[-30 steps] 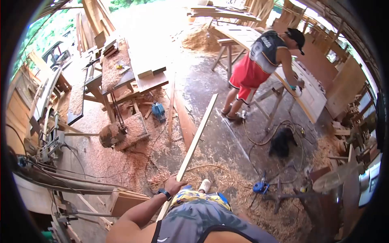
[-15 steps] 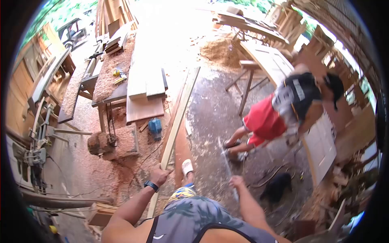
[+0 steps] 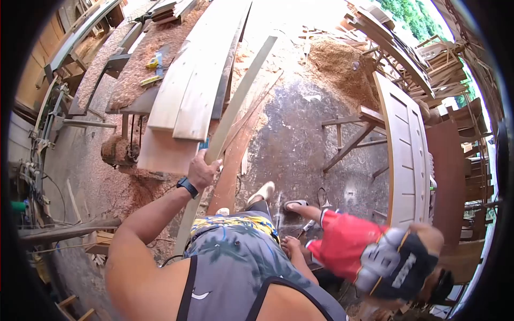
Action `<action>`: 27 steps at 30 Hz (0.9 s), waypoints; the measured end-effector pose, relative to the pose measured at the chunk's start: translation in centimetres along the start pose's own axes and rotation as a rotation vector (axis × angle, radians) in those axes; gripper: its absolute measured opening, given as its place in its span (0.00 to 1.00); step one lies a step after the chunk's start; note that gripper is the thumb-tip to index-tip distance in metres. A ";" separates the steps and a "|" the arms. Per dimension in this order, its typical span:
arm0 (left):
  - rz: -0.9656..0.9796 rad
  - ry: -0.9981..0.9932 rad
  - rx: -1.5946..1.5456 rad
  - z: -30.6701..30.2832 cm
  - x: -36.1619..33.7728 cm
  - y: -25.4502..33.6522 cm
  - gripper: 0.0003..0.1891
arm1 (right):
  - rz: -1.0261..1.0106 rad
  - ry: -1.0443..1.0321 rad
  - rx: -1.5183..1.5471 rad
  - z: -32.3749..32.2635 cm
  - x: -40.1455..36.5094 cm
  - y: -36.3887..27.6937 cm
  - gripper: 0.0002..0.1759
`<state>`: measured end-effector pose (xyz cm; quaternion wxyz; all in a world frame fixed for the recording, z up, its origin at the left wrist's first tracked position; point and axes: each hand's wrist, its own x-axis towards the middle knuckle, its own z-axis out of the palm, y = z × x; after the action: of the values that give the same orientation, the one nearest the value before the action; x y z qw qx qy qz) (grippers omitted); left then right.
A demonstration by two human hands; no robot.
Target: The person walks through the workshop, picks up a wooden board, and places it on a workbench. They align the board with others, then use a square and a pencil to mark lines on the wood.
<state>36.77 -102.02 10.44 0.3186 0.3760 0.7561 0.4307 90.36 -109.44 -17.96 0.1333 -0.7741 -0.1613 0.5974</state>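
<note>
1. The person's left hand (image 3: pixel 202 170), with a dark watch (image 3: pixel 187 187) on its wrist, has its fingers closed round a long, pale wooden strip (image 3: pixel 242 91).
2. The wooden strip runs at a slant from beside the person's hip, through the fist, and up and away over the wet-looking floor (image 3: pixel 300 139). Its far end reaches near the top of the view.
3. Just left of the strip, broad planks (image 3: pixel 184 91) lie stacked on a workbench (image 3: pixel 134 75) thick with sawdust (their near ends jut past its edge).
4. The right hand (image 3: pixel 292 247) hangs low beside the patterned shorts. Whether its fingers are open or curled cannot be told.
5. Close on the right, a co-worker (image 3: pixel 348 246) in red shorts bends low, blurred, beside a pale door (image 3: pixel 407 139) lying flat on trestles.
6. A sawdust pile (image 3: pixel 337 59) sits on the floor beyond the door.
</note>
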 end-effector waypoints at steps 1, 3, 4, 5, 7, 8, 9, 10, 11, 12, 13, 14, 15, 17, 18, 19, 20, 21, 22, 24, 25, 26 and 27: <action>0.020 0.020 0.056 0.8 2.5 0.1 0.23 | 0.030 -0.006 0.011 0.3 2.0 -2.0 0.15; -0.031 0.035 0.073 2.2 6.7 2.7 0.22 | -0.058 -0.098 -0.250 0.1 4.9 -7.4 0.12; -0.020 0.060 0.079 3.3 9.0 3.1 0.22 | -0.152 -0.174 -0.506 0.2 6.4 -10.8 0.10; 0.017 0.145 0.073 4.8 11.0 2.9 0.23 | -0.247 -0.241 -0.769 0.0 8.0 -14.4 0.11; 0.020 0.263 0.047 7.3 15.0 3.9 0.24 | -0.287 -0.282 -0.784 -0.7 11.1 -22.0 0.10; 0.016 0.280 0.051 8.0 16.5 4.9 0.24 | -0.302 -0.317 -0.769 -0.8 12.5 -24.7 0.10; -0.019 0.310 0.059 8.7 18.0 6.2 0.24 | -0.320 -0.351 -0.747 -0.5 14.1 -27.4 0.10; -0.049 0.347 0.062 9.4 19.9 7.3 0.24 | -0.347 -0.384 -0.727 0.0 16.1 -30.7 0.10; -0.048 0.367 0.060 10.0 21.9 6.9 0.23 | -0.243 -0.318 -0.482 0.8 18.3 -34.2 0.12; -0.050 0.395 0.055 10.0 24.0 8.1 0.23 | -0.260 -0.331 -0.501 1.6 19.0 -39.3 0.12; -0.043 0.418 0.056 9.9 25.2 9.3 0.23 | -0.217 -0.309 -0.407 2.4 19.1 -44.7 0.13; -0.044 0.435 0.060 9.7 25.8 10.6 0.23 | -0.164 -0.285 -0.315 2.9 19.5 -49.1 0.14; -0.037 0.447 0.081 9.2 26.8 12.8 0.22 | -0.186 -0.287 -0.351 3.7 20.3 -53.1 0.14; -0.003 0.525 0.236 8.6 29.7 12.5 0.23 | -0.193 -0.332 -0.356 5.3 23.8 -61.0 0.15; 0.042 0.582 0.385 8.0 31.2 12.2 0.24 | -0.171 -0.371 -0.334 6.4 25.2 -64.4 0.15; 0.035 0.584 0.400 7.5 32.8 12.2 0.26 | -0.170 -0.383 -0.345 8.0 25.3 -67.5 0.15; 0.024 0.596 0.405 7.0 34.5 12.2 0.26 | -0.216 -0.324 -0.398 9.5 25.0 -70.5 0.16; -0.008 0.595 0.450 6.4 36.2 12.2 0.26 | -0.262 -0.264 -0.451 11.0 25.1 -72.9 0.17; -0.041 0.593 0.493 5.9 37.6 12.0 0.27 | -0.262 -0.272 -0.465 12.7 25.9 -74.3 0.17; -0.038 0.615 0.487 5.0 40.8 11.5 0.27 | -0.259 -0.334 -0.453 15.3 30.0 -77.2 0.18; -0.022 0.631 0.477 4.6 42.8 11.1 0.27 | -0.262 -0.335 -0.511 16.8 30.7 -78.3 0.17; -0.032 0.644 0.459 4.3 44.8 10.4 0.27 | -0.238 -0.345 -0.525 18.2 30.8 -79.6 0.17; -0.033 0.638 0.484 3.8 46.5 9.7 0.26 | -0.207 -0.352 -0.539 19.2 30.9 -80.5 0.17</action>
<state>18.75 -57.90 10.11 -0.0232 0.2753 0.9027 0.3299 71.67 -23.10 -17.86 -0.0459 -0.6459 -0.4117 0.6412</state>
